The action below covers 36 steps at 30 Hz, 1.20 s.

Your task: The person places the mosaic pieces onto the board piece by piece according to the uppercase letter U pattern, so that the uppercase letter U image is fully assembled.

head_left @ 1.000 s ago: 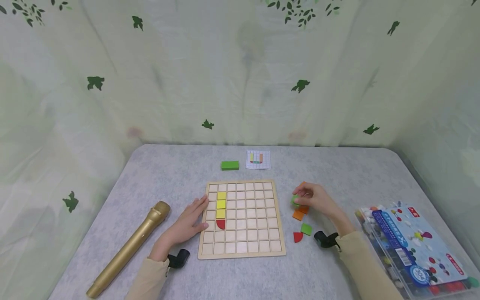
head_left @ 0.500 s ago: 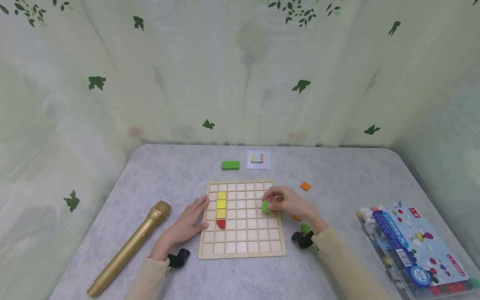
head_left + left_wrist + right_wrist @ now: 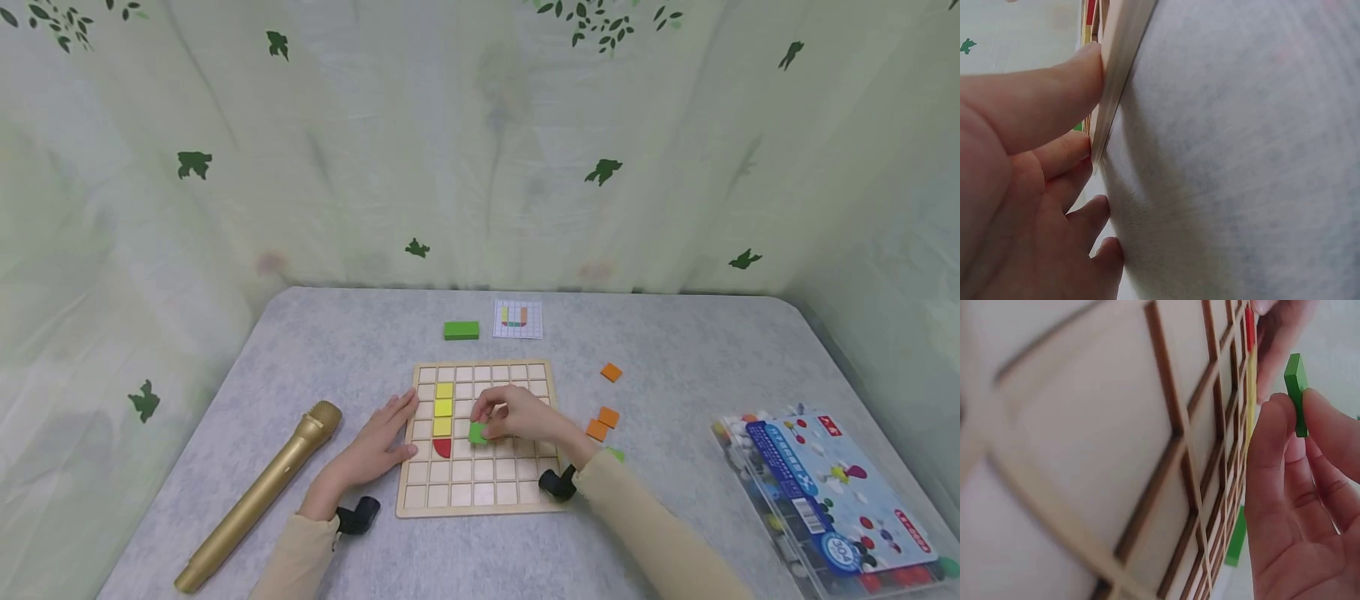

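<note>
My right hand [image 3: 517, 414] pinches a green square tile [image 3: 1296, 387] between thumb and finger, over the middle of the wooden grid board [image 3: 483, 496]. In one column of the board lie several yellow square tiles [image 3: 443, 407], with a red quarter-circle tile [image 3: 442, 448] just below them. My left hand [image 3: 375, 446] rests flat along the board's left edge, fingers straight; in the left wrist view its thumb [image 3: 1054, 94] touches the board's side. Right of the board are orange square tiles [image 3: 611, 372] and another green tile [image 3: 617, 455], partly covered by my right sleeve.
Behind the board are a green block [image 3: 461, 331] and a small pattern card [image 3: 517, 320] with a coloured U shape. A gold microphone [image 3: 258, 496] lies on the left. On the right stands a clear box [image 3: 840, 500] of coloured pieces under a blue printed sheet.
My right hand has picked up the green tile from the pieces on the right and carried it left over the board's middle. The left hand has stayed in place.
</note>
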Each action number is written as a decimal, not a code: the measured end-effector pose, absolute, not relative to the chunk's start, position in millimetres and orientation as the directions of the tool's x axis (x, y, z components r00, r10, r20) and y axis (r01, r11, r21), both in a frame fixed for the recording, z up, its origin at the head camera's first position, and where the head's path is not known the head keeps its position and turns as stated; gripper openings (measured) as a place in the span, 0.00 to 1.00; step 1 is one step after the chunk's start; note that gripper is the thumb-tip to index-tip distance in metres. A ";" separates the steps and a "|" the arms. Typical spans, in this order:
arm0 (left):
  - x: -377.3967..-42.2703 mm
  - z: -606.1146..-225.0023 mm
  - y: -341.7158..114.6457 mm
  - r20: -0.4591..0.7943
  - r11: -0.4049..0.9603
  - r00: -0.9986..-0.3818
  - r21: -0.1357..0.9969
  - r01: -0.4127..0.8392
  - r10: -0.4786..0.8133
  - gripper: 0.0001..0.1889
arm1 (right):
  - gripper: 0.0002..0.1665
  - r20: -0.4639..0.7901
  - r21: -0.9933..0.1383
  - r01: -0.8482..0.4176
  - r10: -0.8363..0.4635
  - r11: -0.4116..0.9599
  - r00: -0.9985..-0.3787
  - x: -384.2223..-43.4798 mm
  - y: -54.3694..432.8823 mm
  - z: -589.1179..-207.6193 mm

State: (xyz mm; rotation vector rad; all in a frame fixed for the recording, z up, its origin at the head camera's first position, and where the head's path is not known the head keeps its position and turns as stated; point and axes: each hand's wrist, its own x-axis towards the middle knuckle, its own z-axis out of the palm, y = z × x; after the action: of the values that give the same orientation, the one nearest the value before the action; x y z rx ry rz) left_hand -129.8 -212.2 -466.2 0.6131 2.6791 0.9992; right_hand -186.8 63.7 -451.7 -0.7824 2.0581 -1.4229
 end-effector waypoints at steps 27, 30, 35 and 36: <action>-130.3 -466.7 -212.5 -0.040 0.677 -0.890 0.665 0.316 0.454 0.36 | 0.09 -0.103 -0.718 -0.397 -0.651 0.572 -0.752 -174.2 23.7 -453.6; -130.3 -466.4 -212.3 -0.043 0.678 -0.891 0.666 0.312 0.452 0.36 | 0.09 -0.103 -0.717 -0.397 -0.650 0.573 -0.753 -173.8 23.7 -453.4; -130.4 -466.5 -212.2 -0.058 0.679 -0.893 0.671 0.297 0.447 0.36 | 0.08 -0.129 -0.800 -0.303 -0.642 0.518 -0.756 -173.4 30.5 -453.3; -130.4 -466.7 -212.3 -0.060 0.680 -0.893 0.671 0.295 0.447 0.36 | 0.07 -0.140 -0.824 -0.270 -0.641 0.498 -0.755 -173.6 33.0 -453.5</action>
State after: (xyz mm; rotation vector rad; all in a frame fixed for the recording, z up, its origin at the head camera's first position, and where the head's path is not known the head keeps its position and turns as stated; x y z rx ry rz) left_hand -130.4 -212.3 -466.7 0.5989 2.6741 1.0116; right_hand -173.6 33.0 -453.5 -0.7530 2.3140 -1.1637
